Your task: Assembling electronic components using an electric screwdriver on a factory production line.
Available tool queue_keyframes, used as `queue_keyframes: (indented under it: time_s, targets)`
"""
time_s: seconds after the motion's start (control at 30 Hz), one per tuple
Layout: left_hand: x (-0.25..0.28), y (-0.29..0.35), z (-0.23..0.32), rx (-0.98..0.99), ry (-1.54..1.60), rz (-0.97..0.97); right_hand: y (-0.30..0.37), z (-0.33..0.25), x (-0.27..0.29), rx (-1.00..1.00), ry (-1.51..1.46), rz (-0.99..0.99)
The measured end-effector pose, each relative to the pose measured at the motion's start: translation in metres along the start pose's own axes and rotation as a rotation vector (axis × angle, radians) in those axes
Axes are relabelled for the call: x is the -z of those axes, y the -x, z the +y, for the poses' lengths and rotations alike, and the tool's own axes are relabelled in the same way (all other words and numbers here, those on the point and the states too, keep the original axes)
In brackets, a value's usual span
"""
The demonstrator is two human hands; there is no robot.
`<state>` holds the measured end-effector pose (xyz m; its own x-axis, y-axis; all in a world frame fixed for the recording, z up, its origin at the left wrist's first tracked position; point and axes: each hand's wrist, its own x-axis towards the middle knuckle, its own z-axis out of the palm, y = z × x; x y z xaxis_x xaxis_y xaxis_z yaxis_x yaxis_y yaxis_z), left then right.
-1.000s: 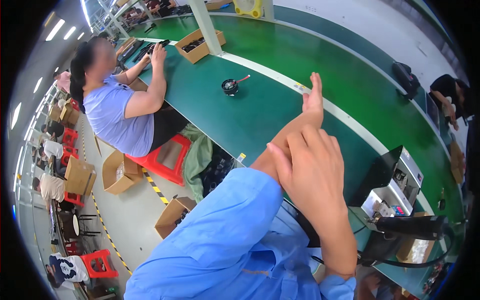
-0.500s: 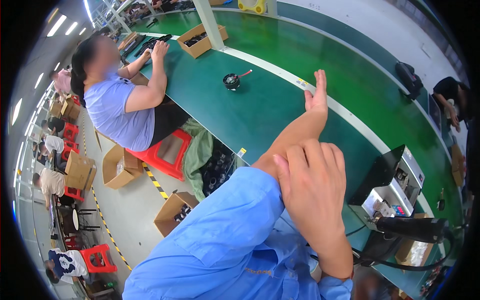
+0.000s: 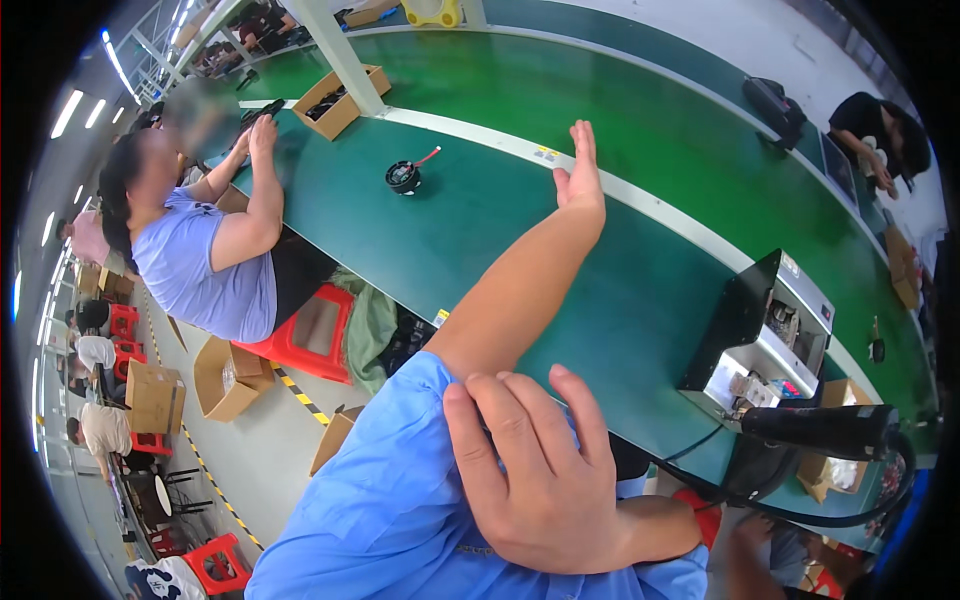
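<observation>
Sleeve (image 3: 350,480) of creased, matte blue cloth runs up from the lower edge and ends in a soft, bunched hem around the outstretched left arm, beyond which the forearm (image 3: 520,290) is bare. At its far end the left hand (image 3: 580,178) is raised above the worktop's edge, its grip empty, fingers long and straight, the thumb angled away from them. The right hand (image 3: 540,480) reaches across from the lower right, back uppermost, its digits slightly spread and bent over the sleeve near the hem; I cannot tell whether its grip pinches any cloth. Under the forearm lies the smooth, dark green worktop (image 3: 470,210), bordered by a flat, pale rail (image 3: 680,215) with a glossier green surface (image 3: 680,150) beyond. Left of the raised hand, well apart from it, sits a squat, round black component (image 3: 402,178) with a thin red lead (image 3: 428,157). Farther off, a cardboard box (image 3: 340,120) with creased brown walls holds dark parts beside a pale post (image 3: 338,50). To the right stands an angular machine (image 3: 770,350) of black and silvery panels, near a thick black cylinder (image 3: 815,427). At the left, a co-worker in a lilac shirt (image 3: 205,270) sits on a red plastic stool (image 3: 290,350) beside crumpled green fabric (image 3: 368,325).
</observation>
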<state>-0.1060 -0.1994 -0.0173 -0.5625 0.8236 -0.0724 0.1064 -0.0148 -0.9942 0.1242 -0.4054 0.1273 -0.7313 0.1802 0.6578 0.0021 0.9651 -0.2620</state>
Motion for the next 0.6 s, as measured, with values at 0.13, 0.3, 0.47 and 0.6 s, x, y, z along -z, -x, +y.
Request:
queue_keyframes:
  time_s: [0.13, 0.3, 0.47, 0.6]
  targets:
    - [0.002, -0.002, 0.0, -0.034, -0.01, -0.022, 0.0, 0.004, -0.002, 0.007, -0.021, -0.013]
    - [0.0, -0.001, 0.001, -0.042, 0.007, -0.024, -0.002, 0.016, -0.006, 0.033, -0.125, -0.083]
    - [0.001, -0.001, 0.006, 0.015, 0.009, -0.022, -0.012, 0.034, -0.008, -0.023, -0.261, -0.176]
    - [0.001, -0.003, 0.007, 0.028, 0.018, -0.047, -0.014, 0.058, -0.028, -0.034, -0.315, -0.071]
